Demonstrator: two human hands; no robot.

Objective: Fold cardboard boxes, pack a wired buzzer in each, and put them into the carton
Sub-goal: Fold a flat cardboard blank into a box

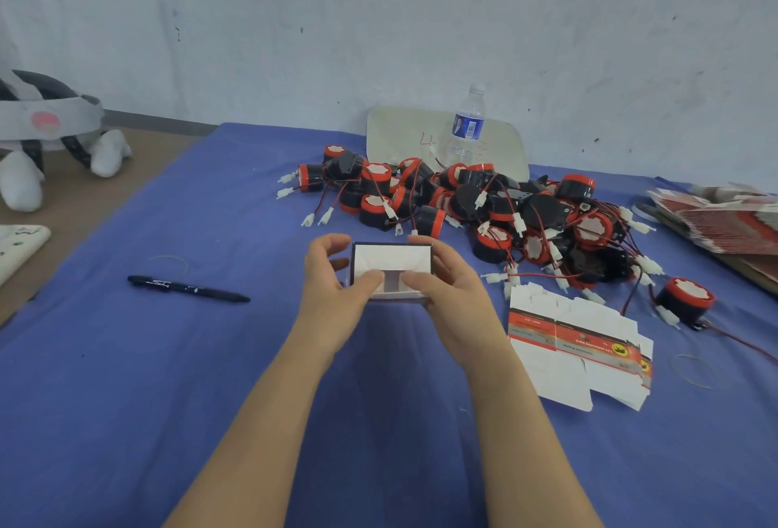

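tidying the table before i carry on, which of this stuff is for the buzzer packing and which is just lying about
For the job:
- small box, held by left hand and right hand
- buzzer pile
- lone buzzer
- flat box blanks
- stack of blanks

Lying about:
- pen
- water bottle
- white board
- headset

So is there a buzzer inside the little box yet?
No, the box the left hand and right hand hold shows only white folded flaps inside; the buzzers lie piled behind it.
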